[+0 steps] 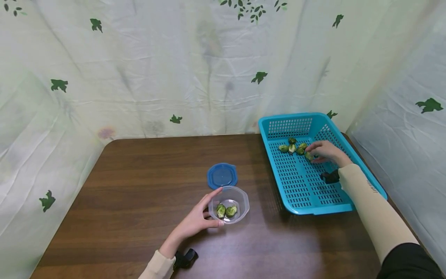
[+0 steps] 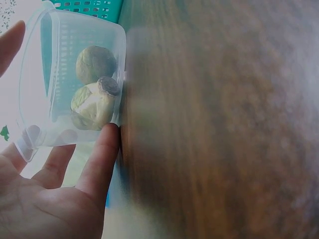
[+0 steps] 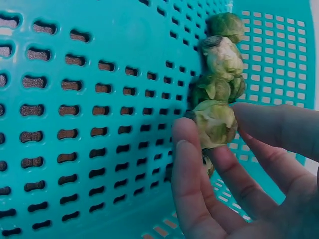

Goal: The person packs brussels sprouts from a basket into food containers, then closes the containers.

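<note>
Brussels sprout (image 3: 216, 123), one: you pinched it in your right hand (image 1: 325, 151), inside the blue basket (image 1: 296, 193).
Your left hand (image 1: 198, 221) gripped the clear container (image 1: 242, 203), two halved-looking or whole sprouts (image 1: 231, 211) within, near the blue lid (image 1: 222, 175). A loose fingertip pinch could have dropped the sprout onto the others (image 1: 292, 148); an uneven left-hand squeeze could have tipped the container.

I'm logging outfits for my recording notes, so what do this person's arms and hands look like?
The left hand and right hand wear no gloves. Cream fabric covers the left forearm and right forearm; the right has small dark markings, unreadable here, and black fabric further up. Black devices sit at both wrists.
</note>
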A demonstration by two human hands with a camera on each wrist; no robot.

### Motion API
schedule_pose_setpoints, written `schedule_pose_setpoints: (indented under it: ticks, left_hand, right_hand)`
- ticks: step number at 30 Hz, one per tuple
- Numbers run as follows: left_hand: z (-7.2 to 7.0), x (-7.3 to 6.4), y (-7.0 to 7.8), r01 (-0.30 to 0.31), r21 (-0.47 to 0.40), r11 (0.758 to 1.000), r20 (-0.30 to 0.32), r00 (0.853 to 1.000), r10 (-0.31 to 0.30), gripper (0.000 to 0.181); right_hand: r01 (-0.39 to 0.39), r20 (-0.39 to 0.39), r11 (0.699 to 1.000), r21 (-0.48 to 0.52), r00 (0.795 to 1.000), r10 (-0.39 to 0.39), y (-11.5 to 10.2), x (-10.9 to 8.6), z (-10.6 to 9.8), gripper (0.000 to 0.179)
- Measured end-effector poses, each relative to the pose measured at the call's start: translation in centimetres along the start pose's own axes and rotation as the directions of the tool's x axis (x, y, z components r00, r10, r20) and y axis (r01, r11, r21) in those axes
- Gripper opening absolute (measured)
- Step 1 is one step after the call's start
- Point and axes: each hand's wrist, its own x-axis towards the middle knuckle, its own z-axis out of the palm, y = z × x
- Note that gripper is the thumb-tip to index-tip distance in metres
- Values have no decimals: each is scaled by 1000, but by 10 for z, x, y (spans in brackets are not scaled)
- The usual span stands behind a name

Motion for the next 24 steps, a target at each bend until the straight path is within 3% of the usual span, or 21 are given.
schedule_pose_setpoints:
  ticks: [11, 24]
  left_hand:
    - [0, 0, 1, 4, -2, 1000, -3, 1000, -4, 88]
    - [1, 0, 3, 2, -33, 999, -5, 1000, -2, 90]
  right_hand:
    - [59, -77, 998, 29, 995, -56, -5, -1, -2, 35]
    - [134, -64, 991, 13, 989, -132, -20, -9, 10, 38]
